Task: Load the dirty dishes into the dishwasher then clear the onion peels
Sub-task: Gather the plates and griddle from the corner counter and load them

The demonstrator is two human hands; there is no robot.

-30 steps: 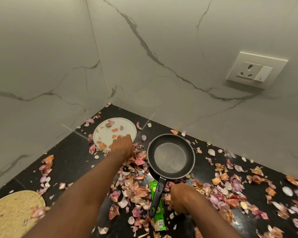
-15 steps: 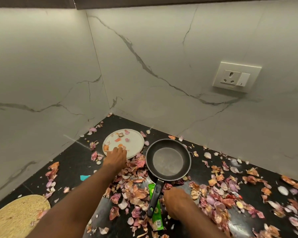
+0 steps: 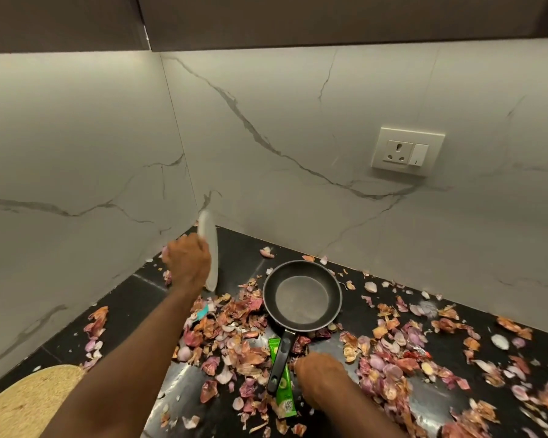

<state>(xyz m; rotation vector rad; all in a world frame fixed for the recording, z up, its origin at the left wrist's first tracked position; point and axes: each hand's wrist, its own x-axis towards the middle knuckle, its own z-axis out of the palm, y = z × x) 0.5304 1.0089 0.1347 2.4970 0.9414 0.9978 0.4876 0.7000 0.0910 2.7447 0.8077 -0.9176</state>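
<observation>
Now your left hand [image 3: 188,264] grips the white plate [image 3: 210,248] by its near rim and holds it tipped up on edge, almost vertical, its lower edge close to the black counter [image 3: 133,298] in the corner where the two marble walls [image 3: 298,153] meet. Half a second ago that plate lay flat on the counter with a few peels on it and your fingers only at its rim; a second ago, the same, hand on the near edge. Plate face now turned away to the right, so whether any scraps cling to it is not visible. Your right hand [image 3: 321,379] sits low beside the handle of the black frying pan [image 3: 301,296], knuckles up, fingers curled under among the onion peels [image 3: 234,339]; whether they pinch anything cannot be told. It has barely shifted across the three frames. Pan unchanged: upright on the counter, just right of the raised plate, handle pointing toward you and lying over a green hand-wash sachet [image 3: 283,393]. Peels thick between your two arms and spread out to the right of the pan, with a thinner scatter by the left wall. Small teal scrap [image 3: 203,312] beside your left forearm. Woven straw mat [image 3: 29,403] at lower left. Wall socket [image 3: 407,151] on the right-hand wall, above the pan.
</observation>
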